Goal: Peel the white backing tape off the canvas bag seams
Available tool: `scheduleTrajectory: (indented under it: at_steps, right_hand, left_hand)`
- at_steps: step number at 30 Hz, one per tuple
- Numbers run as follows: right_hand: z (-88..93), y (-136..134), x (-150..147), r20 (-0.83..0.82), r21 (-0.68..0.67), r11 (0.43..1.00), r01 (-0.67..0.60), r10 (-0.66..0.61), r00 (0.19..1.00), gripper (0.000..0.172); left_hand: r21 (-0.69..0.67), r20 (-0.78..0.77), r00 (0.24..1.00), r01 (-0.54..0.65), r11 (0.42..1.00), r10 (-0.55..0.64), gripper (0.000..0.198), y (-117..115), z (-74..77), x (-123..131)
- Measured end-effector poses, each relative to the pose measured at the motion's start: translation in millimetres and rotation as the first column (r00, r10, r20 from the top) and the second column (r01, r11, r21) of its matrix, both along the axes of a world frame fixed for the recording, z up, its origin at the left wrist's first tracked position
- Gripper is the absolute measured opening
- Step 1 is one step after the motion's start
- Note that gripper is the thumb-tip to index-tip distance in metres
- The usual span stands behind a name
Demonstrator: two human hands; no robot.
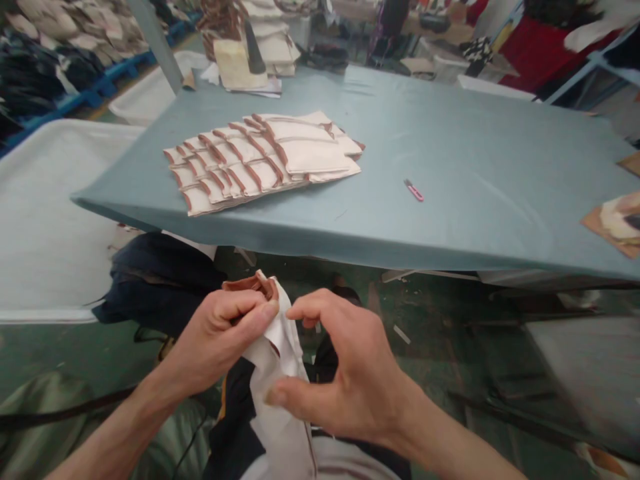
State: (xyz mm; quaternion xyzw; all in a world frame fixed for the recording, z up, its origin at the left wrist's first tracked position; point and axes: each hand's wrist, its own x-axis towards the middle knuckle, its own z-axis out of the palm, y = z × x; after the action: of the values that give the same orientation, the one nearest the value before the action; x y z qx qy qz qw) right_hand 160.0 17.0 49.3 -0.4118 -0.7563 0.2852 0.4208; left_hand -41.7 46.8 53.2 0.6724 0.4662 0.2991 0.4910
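Note:
A white cloth piece with a brown-lined edge (283, 400) hangs over my lap. My left hand (225, 327) pinches its top corner between thumb and fingers, near the brown edge. Just to the right, my right hand (350, 367) is held with thumb and fingers apart, its fingertips close beside the cloth and nothing gripped between them. On the table ahead lie overlapping rows of white pieces with brown edges (250, 160). Right of them is a small pink-handled tool (414, 191).
The blue-covered table (475, 160) has its near edge just beyond my hands. A white bin (55, 220) stands at the left, beside a dark blue bag (155, 280). Stacked cloth (273, 40) sits at the table's back, and brown and white pieces (617, 220) lie at the right edge.

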Motion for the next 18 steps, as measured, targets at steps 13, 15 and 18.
scheduleTrajectory:
  at_steps: [13, 15, 18]
  right_hand:
    - [-28.2, -12, -14, 0.110, 0.219, 0.967, 0.130, -0.157, 0.981, 0.023]
    - [-29.6, -11, -15, 0.107, 0.206, 0.969, 0.134, -0.159, 0.982, 0.025]
    - [-29.6, -12, -19, 0.102, 0.131, 0.971, 0.198, -0.212, 0.972, 0.038]
  left_hand:
    - [-0.046, -0.078, 0.979, -0.190, 0.981, 0.186, 0.045, -7, -15.8, -5]
    - [-0.064, -0.073, 0.979, -0.197, 0.978, 0.192, 0.045, -9, -18.3, -7]
    - [-0.067, -0.051, 0.978, -0.207, 0.976, 0.204, 0.043, -11, -19.5, -9]
